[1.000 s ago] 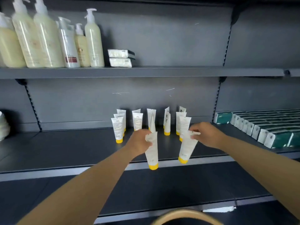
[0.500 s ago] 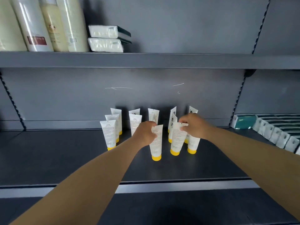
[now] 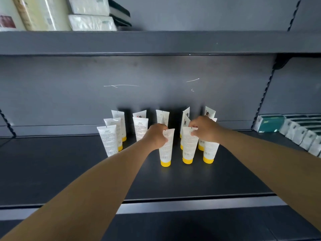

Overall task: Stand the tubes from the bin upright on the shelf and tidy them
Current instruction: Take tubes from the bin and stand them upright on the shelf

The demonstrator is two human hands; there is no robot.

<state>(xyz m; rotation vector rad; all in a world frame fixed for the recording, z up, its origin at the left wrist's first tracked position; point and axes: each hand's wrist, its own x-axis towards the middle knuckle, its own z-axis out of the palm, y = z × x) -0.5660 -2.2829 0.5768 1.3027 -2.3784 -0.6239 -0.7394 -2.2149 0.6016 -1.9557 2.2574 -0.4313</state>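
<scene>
Both arms outstretched, L hand (image 3: 156, 136) & R hand (image 3: 204, 128) each pinching an upright tube's top on shelf (image 3: 69, 171).

Looks like a shop aisle to me; dark metal shelving (image 3: 156, 42) on slotted wall uprights (image 3: 265, 94), stocked with rows of identical yellow-capped tubes (image 3: 188, 145). Same-looking boxed goods (image 3: 305, 136) lined up at right; wrapped packs (image 3: 92, 14) stacked on the level above.

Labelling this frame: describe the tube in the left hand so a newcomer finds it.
On the dark grey metal shelf, find the cluster of white plastic tubes with yellow caps. It is the front tube left of centre, cap down; alone there, its top is pinched by the left hand.
</scene>
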